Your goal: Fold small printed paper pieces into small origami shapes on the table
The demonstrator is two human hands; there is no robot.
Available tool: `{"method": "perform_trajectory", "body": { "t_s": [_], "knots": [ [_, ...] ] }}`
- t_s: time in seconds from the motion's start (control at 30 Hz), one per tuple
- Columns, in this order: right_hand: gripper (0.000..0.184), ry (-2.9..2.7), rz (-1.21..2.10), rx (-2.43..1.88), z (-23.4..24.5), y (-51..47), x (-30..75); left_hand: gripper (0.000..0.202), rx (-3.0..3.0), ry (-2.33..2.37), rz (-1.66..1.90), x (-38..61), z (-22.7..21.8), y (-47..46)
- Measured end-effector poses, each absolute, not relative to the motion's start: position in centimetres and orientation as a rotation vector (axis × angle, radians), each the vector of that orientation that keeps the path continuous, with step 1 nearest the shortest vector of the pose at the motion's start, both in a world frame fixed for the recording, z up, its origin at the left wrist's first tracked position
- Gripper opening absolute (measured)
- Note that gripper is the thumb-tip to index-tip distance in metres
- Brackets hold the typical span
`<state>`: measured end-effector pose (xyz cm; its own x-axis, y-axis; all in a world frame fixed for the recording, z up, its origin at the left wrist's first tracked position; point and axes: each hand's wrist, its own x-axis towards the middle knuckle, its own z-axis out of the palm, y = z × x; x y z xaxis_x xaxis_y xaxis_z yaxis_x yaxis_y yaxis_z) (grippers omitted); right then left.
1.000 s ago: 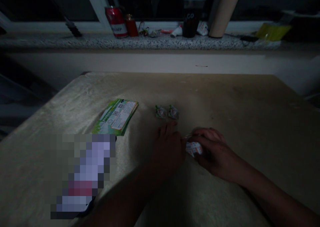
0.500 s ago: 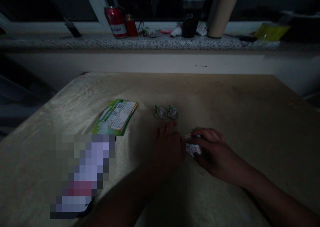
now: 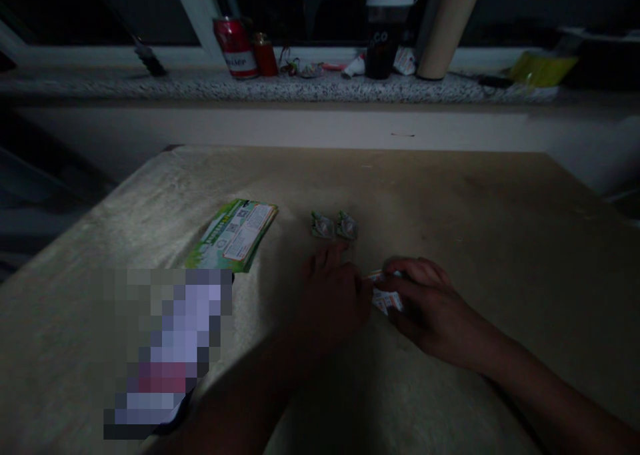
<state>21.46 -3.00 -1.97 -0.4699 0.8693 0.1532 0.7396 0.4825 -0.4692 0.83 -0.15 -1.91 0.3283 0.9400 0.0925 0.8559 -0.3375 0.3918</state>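
The scene is dim. My left hand (image 3: 333, 295) and my right hand (image 3: 427, 305) meet over the table (image 3: 450, 201), both pinching a small printed piece of paper (image 3: 386, 299) that lies between them. Two small folded paper pieces (image 3: 333, 225) sit side by side just beyond my left fingers. A stack of green and white printed leaflets (image 3: 233, 235) lies further left. My fingers cover part of the paper I hold.
A blurred-out object (image 3: 167, 355) lies at the near left of the table. On the stone windowsill (image 3: 280, 88) behind stand a red can (image 3: 235, 47), a dark shaker bottle (image 3: 384, 31), a cardboard tube (image 3: 447, 25), a yellow bag (image 3: 543, 68) and small clutter.
Both hands stay together on the small paper, with only slight finger movement. The view has shifted a little.
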Motion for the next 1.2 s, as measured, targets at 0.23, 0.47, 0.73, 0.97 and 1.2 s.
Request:
{"method": "perform_trajectory", "body": {
  "t_s": [0.23,0.47,0.73,0.97,1.2],
  "knots": [
    [0.052,-2.359,0.484,-1.332,-1.9,-3.0,21.4,0.022,2.327,1.645,0.4,0.9,-1.8,-0.1],
    [0.056,-2.368,0.484,-1.337,-1.9,-2.9,21.5,0.026,2.385,1.637,0.388,1.1,-1.7,0.0],
    [0.05,-2.366,0.493,-1.352,-2.0,-2.9,21.5,0.034,2.443,1.619,0.305,0.8,-1.2,-0.2],
    [0.049,-2.355,0.481,-1.351,-2.1,-2.9,21.5,0.034,2.471,1.615,0.294,0.5,-1.3,-0.4],
    [0.05,-2.368,0.502,-1.319,-1.9,-2.8,21.6,0.028,2.437,1.571,0.284,0.1,-1.2,-0.3]
  ]
}}
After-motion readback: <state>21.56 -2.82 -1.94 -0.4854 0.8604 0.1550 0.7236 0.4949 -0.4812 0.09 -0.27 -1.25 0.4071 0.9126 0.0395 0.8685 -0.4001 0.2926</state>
